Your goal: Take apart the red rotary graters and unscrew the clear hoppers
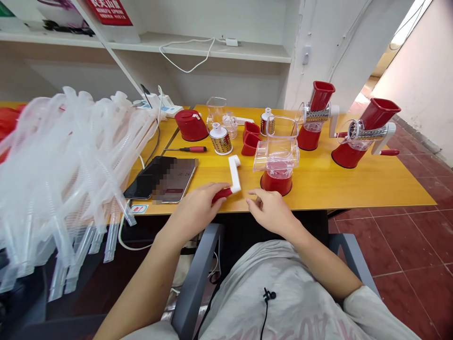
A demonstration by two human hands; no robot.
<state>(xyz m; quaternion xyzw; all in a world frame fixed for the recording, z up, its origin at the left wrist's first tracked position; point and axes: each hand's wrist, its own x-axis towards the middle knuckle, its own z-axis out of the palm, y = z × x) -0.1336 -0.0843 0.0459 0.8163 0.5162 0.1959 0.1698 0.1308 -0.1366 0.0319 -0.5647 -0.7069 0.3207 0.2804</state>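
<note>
My left hand (198, 208) rests on the near edge of the yellow table (339, 184), its fingers closed round the red grip of a white crank handle (234, 175). My right hand (269, 210) lies just to the right, fingers loosely curled, holding nothing I can see. It is close to the red base of a half-built rotary grater with a clear housing (278, 158). Behind that stand a grater drum (221, 139), red cups (250, 140) and a red dome-shaped base (191, 124).
Two assembled red graters (316, 115) (364, 134) stand at the right. A screwdriver (189, 149) and two phones (163, 178) lie left of centre. A big heap of clear plastic parts (67, 165) fills the left. A grey chair arm (198, 278) sits below the table edge.
</note>
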